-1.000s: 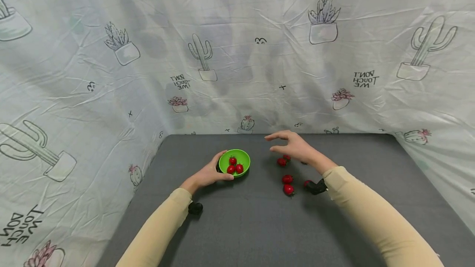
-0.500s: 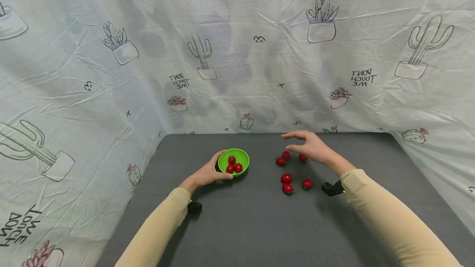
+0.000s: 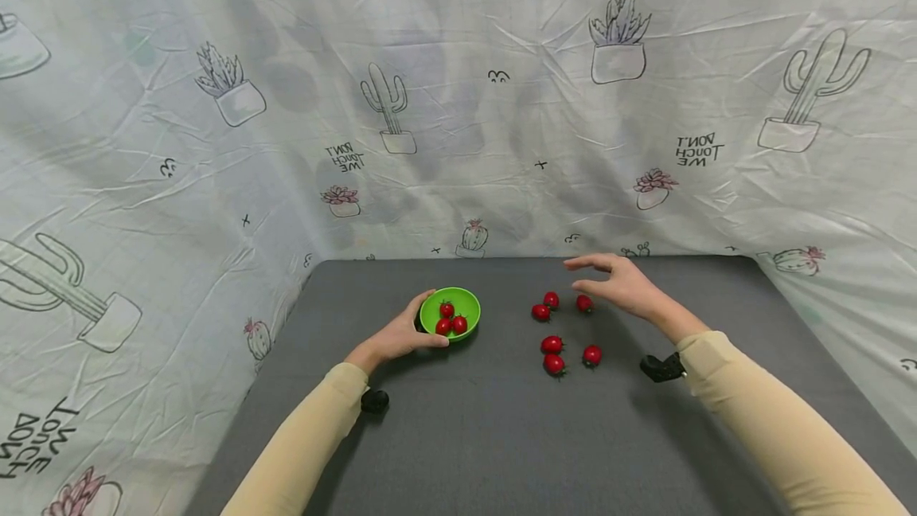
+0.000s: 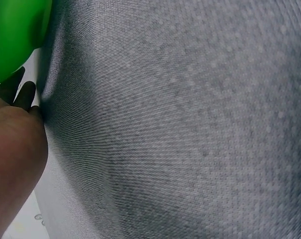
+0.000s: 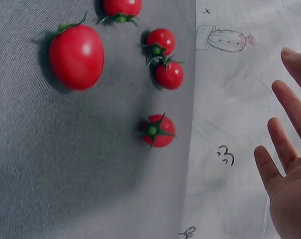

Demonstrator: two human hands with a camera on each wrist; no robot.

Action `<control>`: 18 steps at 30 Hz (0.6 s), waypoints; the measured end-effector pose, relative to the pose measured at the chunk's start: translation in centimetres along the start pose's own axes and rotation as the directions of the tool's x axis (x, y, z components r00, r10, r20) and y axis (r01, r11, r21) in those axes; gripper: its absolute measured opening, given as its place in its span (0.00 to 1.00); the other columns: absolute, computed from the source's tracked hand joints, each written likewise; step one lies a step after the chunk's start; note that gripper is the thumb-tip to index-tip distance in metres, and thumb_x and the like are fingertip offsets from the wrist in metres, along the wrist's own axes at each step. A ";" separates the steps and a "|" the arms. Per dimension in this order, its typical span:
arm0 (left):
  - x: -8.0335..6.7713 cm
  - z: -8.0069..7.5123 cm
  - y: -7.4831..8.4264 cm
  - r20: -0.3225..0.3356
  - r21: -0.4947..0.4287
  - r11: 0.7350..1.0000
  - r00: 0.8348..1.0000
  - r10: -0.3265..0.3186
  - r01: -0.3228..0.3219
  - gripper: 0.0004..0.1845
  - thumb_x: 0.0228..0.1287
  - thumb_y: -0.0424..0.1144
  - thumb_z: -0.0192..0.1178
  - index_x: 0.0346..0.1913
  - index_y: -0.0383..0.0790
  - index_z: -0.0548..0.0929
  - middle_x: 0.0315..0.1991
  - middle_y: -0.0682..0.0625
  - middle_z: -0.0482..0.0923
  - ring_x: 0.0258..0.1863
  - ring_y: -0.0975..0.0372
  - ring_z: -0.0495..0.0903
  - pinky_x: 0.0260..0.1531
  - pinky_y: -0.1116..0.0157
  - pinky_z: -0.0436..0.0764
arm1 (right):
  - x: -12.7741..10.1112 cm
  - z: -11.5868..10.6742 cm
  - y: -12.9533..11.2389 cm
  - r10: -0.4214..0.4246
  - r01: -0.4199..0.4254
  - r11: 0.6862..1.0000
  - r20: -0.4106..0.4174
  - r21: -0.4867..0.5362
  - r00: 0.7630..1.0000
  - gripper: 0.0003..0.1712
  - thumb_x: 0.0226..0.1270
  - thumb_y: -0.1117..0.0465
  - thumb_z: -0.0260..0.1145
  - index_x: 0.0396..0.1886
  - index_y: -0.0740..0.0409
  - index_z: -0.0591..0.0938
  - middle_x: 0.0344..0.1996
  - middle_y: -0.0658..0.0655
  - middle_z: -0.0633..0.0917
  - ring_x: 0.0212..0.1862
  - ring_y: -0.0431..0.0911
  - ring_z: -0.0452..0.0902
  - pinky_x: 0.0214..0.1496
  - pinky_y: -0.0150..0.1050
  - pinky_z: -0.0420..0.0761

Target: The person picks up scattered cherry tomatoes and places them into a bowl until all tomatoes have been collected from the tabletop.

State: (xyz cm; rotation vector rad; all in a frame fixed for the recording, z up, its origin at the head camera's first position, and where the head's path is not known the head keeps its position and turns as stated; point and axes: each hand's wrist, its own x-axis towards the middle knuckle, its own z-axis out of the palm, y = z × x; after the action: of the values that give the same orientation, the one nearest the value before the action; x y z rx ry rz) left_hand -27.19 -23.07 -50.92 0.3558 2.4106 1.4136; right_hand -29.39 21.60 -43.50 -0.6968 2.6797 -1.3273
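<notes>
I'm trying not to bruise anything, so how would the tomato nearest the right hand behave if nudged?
The tomato would probably roll, being rounded. It looks glossy, so it may be slippery. Its plump, smooth shape suggests it's fairly firm.

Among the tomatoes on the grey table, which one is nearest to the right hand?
The far row's rightmost tomato, lying alone just below the right hand in the head view; there the far pair lies further left, the other three lower.
</notes>
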 end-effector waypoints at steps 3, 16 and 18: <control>0.1 0.0 -0.1 -0.001 0.005 1.000 1.000 -0.003 0.003 0.57 0.59 0.48 0.77 0.83 0.50 0.49 0.79 0.41 0.52 0.76 0.47 0.56 0.70 0.41 0.58 | -0.2 -0.2 0.3 0.005 -0.006 1.000 -0.015 -0.012 1.000 0.25 0.72 0.50 0.70 0.66 0.47 0.81 0.64 0.54 0.81 0.73 0.57 0.63 0.71 0.61 0.62; -0.1 0.0 0.0 -0.012 0.038 0.999 0.999 -0.030 0.030 0.59 0.56 0.54 0.78 0.83 0.54 0.49 0.80 0.44 0.53 0.77 0.49 0.56 0.71 0.43 0.59 | -1.2 -0.9 2.6 0.043 -0.047 0.997 -0.065 -0.065 0.997 0.27 0.74 0.52 0.69 0.68 0.57 0.79 0.61 0.62 0.82 0.73 0.63 0.62 0.70 0.65 0.60; -0.1 0.0 0.1 -0.013 0.044 0.998 0.999 -0.033 0.034 0.59 0.56 0.54 0.78 0.83 0.54 0.49 0.80 0.45 0.52 0.77 0.49 0.56 0.71 0.43 0.59 | -1.3 -0.9 2.8 0.050 -0.055 0.996 -0.064 -0.073 0.997 0.28 0.74 0.52 0.69 0.69 0.58 0.78 0.61 0.63 0.82 0.72 0.63 0.62 0.70 0.66 0.60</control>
State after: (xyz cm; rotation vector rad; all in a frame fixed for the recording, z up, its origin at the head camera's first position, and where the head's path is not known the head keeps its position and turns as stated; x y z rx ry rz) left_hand -27.08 -23.06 -50.77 0.3171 2.4495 1.3537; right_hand -29.51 24.26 -45.28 -0.5974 2.7885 -1.2628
